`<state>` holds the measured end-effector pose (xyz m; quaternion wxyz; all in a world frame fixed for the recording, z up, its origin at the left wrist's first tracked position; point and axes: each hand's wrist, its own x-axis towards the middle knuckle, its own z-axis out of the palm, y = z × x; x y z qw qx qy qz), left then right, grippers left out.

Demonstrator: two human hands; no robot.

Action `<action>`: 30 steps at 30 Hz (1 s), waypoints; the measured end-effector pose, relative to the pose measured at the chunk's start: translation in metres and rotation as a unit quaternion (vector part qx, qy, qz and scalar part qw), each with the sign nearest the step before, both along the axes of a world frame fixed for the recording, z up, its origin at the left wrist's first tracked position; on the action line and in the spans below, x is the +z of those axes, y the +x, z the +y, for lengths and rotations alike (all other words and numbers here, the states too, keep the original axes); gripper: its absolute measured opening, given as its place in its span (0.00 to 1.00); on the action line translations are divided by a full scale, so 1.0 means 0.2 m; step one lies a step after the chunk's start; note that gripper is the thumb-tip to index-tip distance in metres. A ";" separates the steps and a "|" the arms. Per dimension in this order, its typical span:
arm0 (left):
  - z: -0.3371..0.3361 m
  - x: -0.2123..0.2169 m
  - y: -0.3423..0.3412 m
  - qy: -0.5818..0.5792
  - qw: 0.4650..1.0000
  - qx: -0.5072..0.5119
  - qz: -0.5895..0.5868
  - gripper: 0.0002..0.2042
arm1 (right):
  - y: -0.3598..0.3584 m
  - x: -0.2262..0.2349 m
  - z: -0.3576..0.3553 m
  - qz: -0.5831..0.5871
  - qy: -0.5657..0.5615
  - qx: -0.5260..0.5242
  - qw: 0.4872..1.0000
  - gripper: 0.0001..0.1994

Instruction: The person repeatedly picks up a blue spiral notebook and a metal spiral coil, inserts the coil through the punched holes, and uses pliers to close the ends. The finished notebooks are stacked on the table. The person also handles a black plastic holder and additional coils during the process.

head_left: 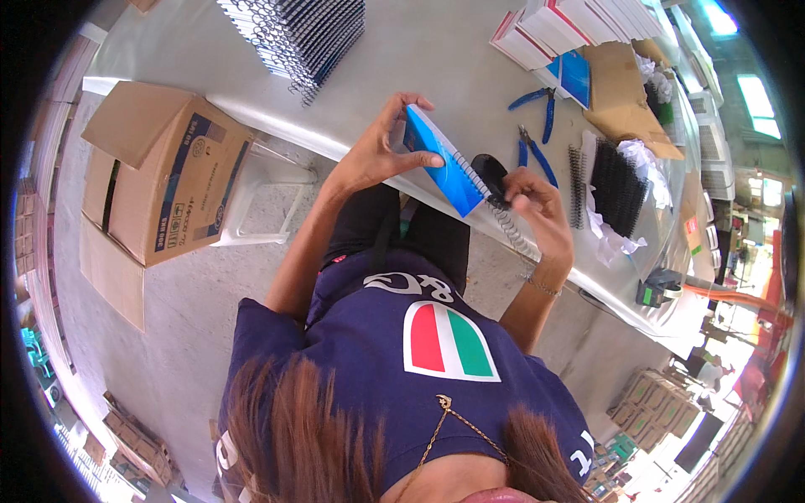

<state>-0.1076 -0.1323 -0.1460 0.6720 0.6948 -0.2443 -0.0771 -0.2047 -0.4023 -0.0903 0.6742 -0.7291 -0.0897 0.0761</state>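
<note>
A blue-covered booklet [450, 178] is tilted over the near edge of the table. My left hand [377, 155] grips it at the far-left end, thumb on the cover and fingers around the top. A spiral binding coil [508, 228] runs along the booklet's right edge, and its loose length trails down past my right hand. My right hand [541, 210] is closed, its fingertips pinched at the coil by the booklet's lower corner. Just beyond the coil sits a black rounded object [488, 173], partly covered, whose kind I cannot make out.
Blue-handled pliers [537, 158] and another blue-handled tool [548, 116] lie beyond my right hand. Black coils [619, 189] lie at the right. Spiral-bound books [298, 42] are stacked at the back, books [570, 29] at back right. A cardboard box [180, 180] stands left.
</note>
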 end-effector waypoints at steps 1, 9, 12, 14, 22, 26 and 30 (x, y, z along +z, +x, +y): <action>0.00 0.00 0.00 0.010 1.000 -0.009 0.000 0.32 | 0.00 -0.02 0.00 -0.011 0.010 -0.017 1.000 0.15; 0.00 -0.01 0.01 0.012 0.997 -0.060 0.036 0.18 | -0.01 -0.12 -0.05 -0.005 0.163 0.006 0.987 0.23; -0.01 -0.01 0.00 -0.011 0.998 -0.057 0.027 0.18 | 0.01 -0.07 -0.03 -0.037 0.021 -0.046 0.998 0.23; -0.01 -0.02 0.00 -0.010 0.998 -0.064 0.019 0.19 | -0.02 -0.13 -0.06 0.006 0.141 -0.029 0.990 0.23; -0.01 -0.03 -0.01 -0.025 0.997 -0.073 0.030 0.17 | 0.01 0.00 0.06 -0.028 0.001 -0.008 1.000 0.12; 0.00 -0.02 -0.02 -0.005 0.996 -0.088 0.027 0.16 | 0.00 0.03 0.08 -0.025 -0.033 -0.009 0.999 0.09; -0.01 -0.01 0.00 -0.025 0.995 -0.090 0.030 0.16 | -0.01 0.05 0.07 -0.043 0.004 0.033 0.999 0.11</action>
